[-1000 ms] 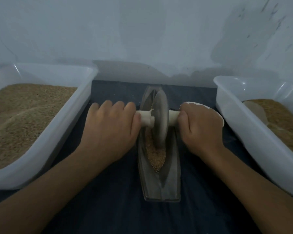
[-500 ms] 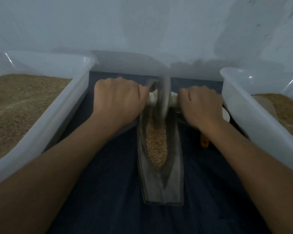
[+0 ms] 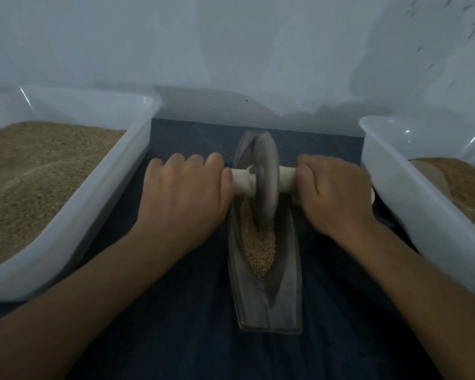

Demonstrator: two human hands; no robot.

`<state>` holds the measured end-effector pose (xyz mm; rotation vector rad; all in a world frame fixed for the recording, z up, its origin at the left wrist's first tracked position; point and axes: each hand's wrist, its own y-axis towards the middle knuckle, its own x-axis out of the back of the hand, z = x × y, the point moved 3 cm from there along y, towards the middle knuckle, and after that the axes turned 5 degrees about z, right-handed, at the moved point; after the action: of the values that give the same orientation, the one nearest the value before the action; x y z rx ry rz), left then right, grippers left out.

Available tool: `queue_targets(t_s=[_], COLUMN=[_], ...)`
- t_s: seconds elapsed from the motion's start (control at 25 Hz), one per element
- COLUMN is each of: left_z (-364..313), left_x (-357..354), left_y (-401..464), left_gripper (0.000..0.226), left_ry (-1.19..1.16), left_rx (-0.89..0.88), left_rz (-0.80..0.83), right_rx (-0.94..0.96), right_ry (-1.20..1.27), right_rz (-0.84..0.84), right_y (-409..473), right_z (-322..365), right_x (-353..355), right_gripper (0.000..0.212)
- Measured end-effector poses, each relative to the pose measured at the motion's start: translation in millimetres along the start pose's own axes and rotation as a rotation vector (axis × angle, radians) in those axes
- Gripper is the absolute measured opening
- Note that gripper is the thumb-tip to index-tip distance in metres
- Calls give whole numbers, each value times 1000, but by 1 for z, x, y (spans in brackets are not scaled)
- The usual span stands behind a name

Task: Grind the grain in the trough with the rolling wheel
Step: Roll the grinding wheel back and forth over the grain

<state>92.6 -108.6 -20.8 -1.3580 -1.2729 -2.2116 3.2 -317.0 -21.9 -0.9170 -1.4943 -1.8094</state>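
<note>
Your table (image 3: 176,338) wears a dark blue cloth. On it you have the trough (image 3: 269,305) in the middle and 2 clear plastic tubs, the left tub (image 3: 99,204) and right tub (image 3: 412,201), flanking it.

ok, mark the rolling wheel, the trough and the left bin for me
rolling wheel (image 3: 266,182): head view, on the disc's flat face above the grain.
trough (image 3: 283,305): head view, on the bare near end of its floor.
left bin (image 3: 99,193): head view, on its right side wall.
</note>
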Motion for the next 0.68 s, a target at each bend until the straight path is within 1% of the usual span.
queue_targets(t_s=[0.12, 0.16, 0.24, 0.36, 0.44, 0.48, 0.56, 0.6, 0.68], left_z=[-3, -3, -3, -6, -7, -5, -3, -2, -2], left_x=[-14, -17, -20, -17, -16, -14, -3, 2, 6], left_y=[22, 33, 55, 64, 47, 37, 11, -1, -25], left_gripper=[29, 25, 16, 21, 14, 15, 32, 34, 30], left_ry=[183, 216, 228, 197, 139, 85, -42, -85, -78], left_rx=[-162, -169, -152, -165, -176, -144, -39, -7, -6], left_rz=[16, 9, 60, 123, 119, 92, 41, 5, -47], right_rx=[-79, -105, -138, -145, -131, -117, -86, -59, 5], right_ry=[-84, -117, -150, -207, -212, -195, -124, -79, -50], right_rz=[32, 37, 67, 138, 142, 124, 81, 56, 11], right_y=[37, 47, 57, 49, 31, 20, -6, -18, -35], right_z=[-12, -17, -23, -24, -15, -9, 3, 8, 16], right_x=[-13, -17, -24, -22, -14, -9, 4, 11, 21], right_gripper=[49, 52, 53, 51, 46, 43, 38, 35, 30])
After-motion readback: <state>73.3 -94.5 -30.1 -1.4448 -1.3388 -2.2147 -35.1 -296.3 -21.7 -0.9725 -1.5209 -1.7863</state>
